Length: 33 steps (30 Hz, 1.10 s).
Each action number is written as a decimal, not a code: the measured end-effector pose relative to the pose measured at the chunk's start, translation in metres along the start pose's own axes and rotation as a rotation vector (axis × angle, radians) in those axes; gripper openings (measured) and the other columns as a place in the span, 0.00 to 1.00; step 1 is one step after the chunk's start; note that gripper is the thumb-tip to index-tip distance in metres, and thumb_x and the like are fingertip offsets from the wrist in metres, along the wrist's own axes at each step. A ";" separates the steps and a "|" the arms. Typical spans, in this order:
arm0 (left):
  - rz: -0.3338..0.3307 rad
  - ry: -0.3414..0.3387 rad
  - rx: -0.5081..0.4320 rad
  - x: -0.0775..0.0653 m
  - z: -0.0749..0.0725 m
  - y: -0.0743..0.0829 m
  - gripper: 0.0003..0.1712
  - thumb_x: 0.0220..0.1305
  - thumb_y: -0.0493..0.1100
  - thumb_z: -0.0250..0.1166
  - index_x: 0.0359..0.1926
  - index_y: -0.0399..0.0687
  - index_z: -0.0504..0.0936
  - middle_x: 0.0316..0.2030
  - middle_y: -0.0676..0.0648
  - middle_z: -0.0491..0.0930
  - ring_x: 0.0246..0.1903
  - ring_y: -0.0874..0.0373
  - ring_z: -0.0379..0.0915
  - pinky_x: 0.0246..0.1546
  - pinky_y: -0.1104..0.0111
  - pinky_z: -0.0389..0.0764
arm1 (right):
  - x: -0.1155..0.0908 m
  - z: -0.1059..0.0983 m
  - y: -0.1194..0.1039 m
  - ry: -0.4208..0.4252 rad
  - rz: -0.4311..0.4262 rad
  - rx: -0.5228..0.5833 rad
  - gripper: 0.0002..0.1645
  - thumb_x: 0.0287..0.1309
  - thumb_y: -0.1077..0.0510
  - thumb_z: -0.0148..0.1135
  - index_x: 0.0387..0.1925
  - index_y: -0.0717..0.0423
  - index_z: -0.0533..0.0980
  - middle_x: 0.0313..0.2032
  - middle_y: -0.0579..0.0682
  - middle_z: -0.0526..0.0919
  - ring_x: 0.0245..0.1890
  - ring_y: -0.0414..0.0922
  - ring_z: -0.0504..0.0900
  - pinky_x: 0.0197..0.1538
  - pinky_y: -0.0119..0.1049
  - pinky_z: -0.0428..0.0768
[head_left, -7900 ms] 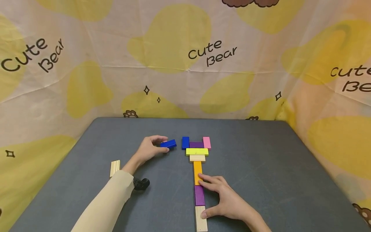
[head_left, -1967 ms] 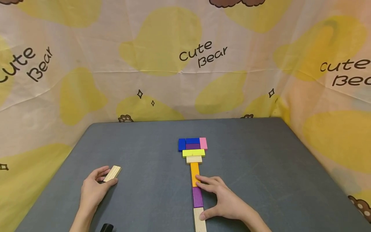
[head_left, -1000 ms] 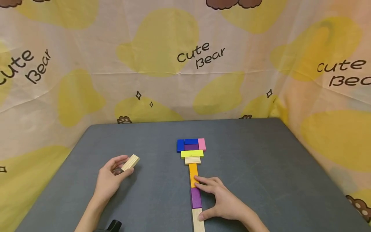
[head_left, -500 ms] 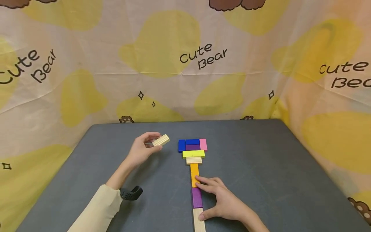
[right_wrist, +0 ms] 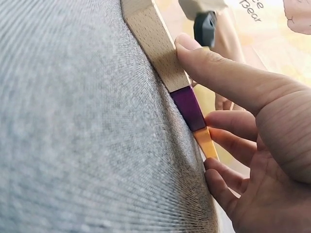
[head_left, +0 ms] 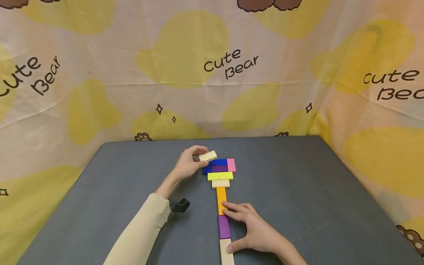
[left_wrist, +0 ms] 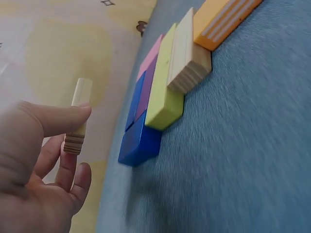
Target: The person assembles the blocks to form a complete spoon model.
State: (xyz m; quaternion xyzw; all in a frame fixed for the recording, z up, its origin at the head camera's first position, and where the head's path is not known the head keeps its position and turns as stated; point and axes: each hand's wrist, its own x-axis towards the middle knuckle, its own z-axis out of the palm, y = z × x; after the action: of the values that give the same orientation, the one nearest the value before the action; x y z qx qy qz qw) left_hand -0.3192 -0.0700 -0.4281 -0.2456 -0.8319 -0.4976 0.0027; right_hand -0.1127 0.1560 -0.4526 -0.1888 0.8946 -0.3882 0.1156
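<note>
My left hand point(head_left: 187, 163) pinches a plain wooden block point(head_left: 208, 156) between thumb and fingers, raised over the left blue block point(head_left: 207, 169) at the far end of a block figure. That end also has a second blue block point(head_left: 219, 162), a purple block point(head_left: 219, 169) and a pink block point(head_left: 231, 165). Nearer lie a lime block point(head_left: 220, 176) and a plain block point(head_left: 220, 184) set crosswise. A stem of orange point(head_left: 220, 198), purple point(head_left: 224, 227) and plain point(head_left: 226, 255) blocks follows. Beside it my right hand point(head_left: 255, 228) touches the orange block with its fingertips and the nearest plain block with its thumb.
All the blocks lie on a dark grey table point(head_left: 298, 184). A pale printed cloth point(head_left: 185, 55) hangs behind it and at both sides. A black wrist strap point(head_left: 179, 205) sticks out from the left wrist, below the cream sleeve.
A blue block has been set between the left blue and pink blocks. My left hand has picked up the plain block at left and carried it right. My right hand stays at the stem.
</note>
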 end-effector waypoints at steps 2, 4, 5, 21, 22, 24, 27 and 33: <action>-0.001 -0.003 0.013 0.006 0.008 0.001 0.24 0.59 0.35 0.72 0.56 0.43 0.78 0.50 0.48 0.81 0.46 0.54 0.75 0.50 0.59 0.75 | 0.000 0.000 0.000 -0.003 0.010 0.004 0.55 0.37 0.33 0.78 0.69 0.40 0.70 0.71 0.33 0.60 0.62 0.44 0.58 0.62 0.51 0.66; -0.002 -0.006 0.028 0.012 0.014 0.002 0.24 0.59 0.36 0.72 0.56 0.43 0.78 0.49 0.47 0.82 0.46 0.54 0.75 0.51 0.60 0.74 | 0.001 0.000 -0.001 -0.004 0.015 0.004 0.54 0.37 0.33 0.78 0.69 0.39 0.70 0.70 0.33 0.60 0.62 0.44 0.58 0.62 0.51 0.66; -0.004 -0.006 0.037 0.015 0.017 0.003 0.24 0.59 0.36 0.72 0.56 0.43 0.78 0.48 0.48 0.82 0.46 0.54 0.75 0.51 0.60 0.74 | 0.000 0.000 -0.001 -0.003 0.013 0.007 0.55 0.37 0.33 0.78 0.69 0.40 0.70 0.70 0.33 0.60 0.62 0.44 0.58 0.62 0.51 0.66; -0.036 0.027 0.025 0.037 0.043 -0.008 0.22 0.60 0.33 0.71 0.56 0.43 0.79 0.48 0.47 0.82 0.48 0.53 0.76 0.54 0.59 0.73 | 0.002 -0.001 0.001 -0.023 0.025 0.014 0.55 0.37 0.32 0.78 0.69 0.40 0.69 0.71 0.33 0.59 0.62 0.44 0.58 0.61 0.54 0.65; -0.037 0.034 0.021 0.038 0.044 -0.008 0.22 0.60 0.33 0.70 0.56 0.43 0.79 0.49 0.47 0.82 0.49 0.52 0.75 0.54 0.60 0.73 | 0.002 -0.001 0.001 -0.024 0.029 0.015 0.55 0.38 0.32 0.78 0.69 0.39 0.69 0.71 0.33 0.59 0.62 0.45 0.58 0.61 0.54 0.65; -0.039 0.042 0.018 0.039 0.045 -0.009 0.22 0.60 0.32 0.69 0.56 0.42 0.78 0.49 0.46 0.82 0.49 0.52 0.75 0.54 0.60 0.73 | 0.002 -0.001 0.001 -0.027 0.036 0.018 0.55 0.37 0.32 0.78 0.69 0.39 0.69 0.71 0.33 0.59 0.62 0.45 0.58 0.61 0.54 0.65; -0.041 0.043 0.034 0.041 0.046 -0.012 0.22 0.61 0.31 0.68 0.57 0.41 0.78 0.50 0.45 0.81 0.50 0.51 0.74 0.55 0.60 0.72 | 0.003 -0.001 0.001 -0.031 0.042 0.020 0.55 0.38 0.33 0.78 0.69 0.39 0.69 0.71 0.32 0.59 0.62 0.45 0.58 0.61 0.54 0.65; -0.059 0.026 0.038 0.041 0.046 -0.018 0.22 0.62 0.31 0.67 0.57 0.41 0.78 0.51 0.45 0.81 0.49 0.51 0.74 0.55 0.60 0.72 | 0.003 -0.001 0.000 -0.028 0.032 0.023 0.54 0.38 0.33 0.78 0.69 0.39 0.69 0.71 0.33 0.59 0.62 0.44 0.58 0.61 0.52 0.66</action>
State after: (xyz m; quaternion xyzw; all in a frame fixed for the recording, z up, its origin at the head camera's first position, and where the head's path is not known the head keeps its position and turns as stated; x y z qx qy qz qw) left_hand -0.3517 -0.0219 -0.4565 -0.2146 -0.8479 -0.4848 0.0033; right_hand -0.1155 0.1556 -0.4524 -0.1783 0.8913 -0.3938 0.1364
